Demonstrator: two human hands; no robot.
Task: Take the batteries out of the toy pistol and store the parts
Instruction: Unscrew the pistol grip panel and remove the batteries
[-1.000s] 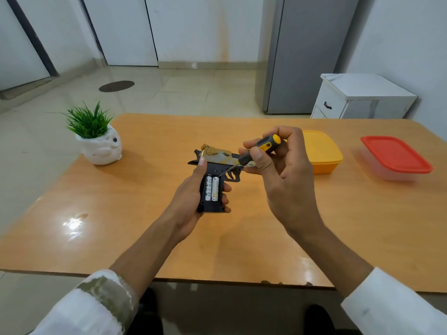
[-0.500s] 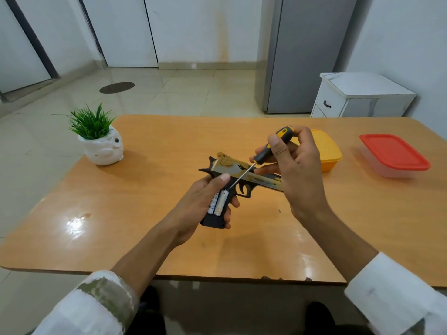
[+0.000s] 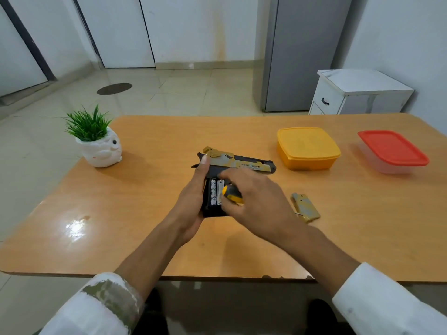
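Note:
A black and gold toy pistol (image 3: 242, 164) lies over the middle of the wooden table (image 3: 145, 213), barrel pointing right. My left hand (image 3: 193, 204) grips its black handle from the left, thumb up near the rear. The handle's compartment is uncovered and two silver batteries (image 3: 216, 191) show side by side in it. My right hand (image 3: 256, 201) is over the handle and holds a screwdriver with a yellow and black handle (image 3: 232, 194) in its curled fingers; its fingertips reach toward the batteries. The gold battery cover (image 3: 305, 207) lies on the table to the right.
A closed orange box (image 3: 307, 148) sits right of the pistol, and a clear box with a red lid (image 3: 393, 151) stands further right. A white pot with a green plant (image 3: 96, 143) is at the left. The table's near edge runs just in front of my forearms.
My right hand came down from above the barrel onto the handle, turning the screwdriver so its handle faces me. The pistol dropped lower and levelled out. The battery cover now shows on the table.

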